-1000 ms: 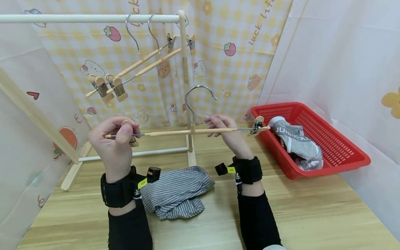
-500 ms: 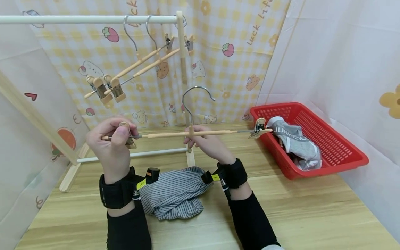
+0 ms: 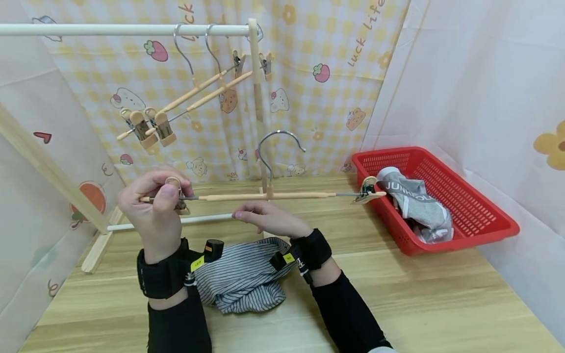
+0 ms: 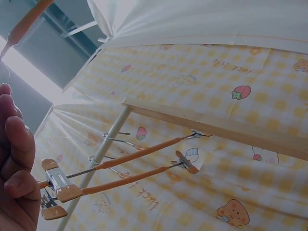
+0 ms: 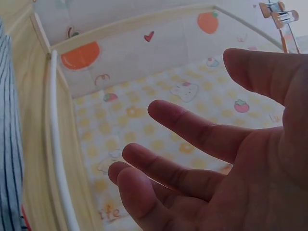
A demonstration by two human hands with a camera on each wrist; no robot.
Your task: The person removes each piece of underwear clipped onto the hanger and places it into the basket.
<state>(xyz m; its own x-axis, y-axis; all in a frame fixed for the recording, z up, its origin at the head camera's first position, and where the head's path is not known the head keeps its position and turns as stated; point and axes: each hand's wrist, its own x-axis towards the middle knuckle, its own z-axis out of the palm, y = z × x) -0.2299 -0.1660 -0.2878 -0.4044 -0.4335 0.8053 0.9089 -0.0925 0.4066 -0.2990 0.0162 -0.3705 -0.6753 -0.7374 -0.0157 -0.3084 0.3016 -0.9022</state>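
My left hand (image 3: pixel 156 208) pinches the clip at the left end of a clip hanger (image 3: pixel 300 195), thumb in front. The hanger is held level above the table, its metal hook pointing up. Its other clip (image 3: pixel 367 190) is at the right end, in front of the red basket. My right hand (image 3: pixel 269 218) is just below the hanger's middle, holding nothing. In the right wrist view its fingers (image 5: pixel 183 122) are spread and relaxed. Under both hands a striped grey cloth garment (image 3: pixel 243 274) lies crumpled on the table.
A rack with a white rail (image 3: pixel 110 29) stands at the left and back. Two more clip hangers (image 3: pixel 203 93) hang from it. A red basket (image 3: pixel 476 235) at the right holds a folded grey garment (image 3: pixel 417 196). A patterned curtain (image 3: pixel 326 113) closes off the back.
My right hand has moved left and down, from near the hanger's right half to below its middle. The hanger has sunk slightly, with my left hand still pinching its left clip.
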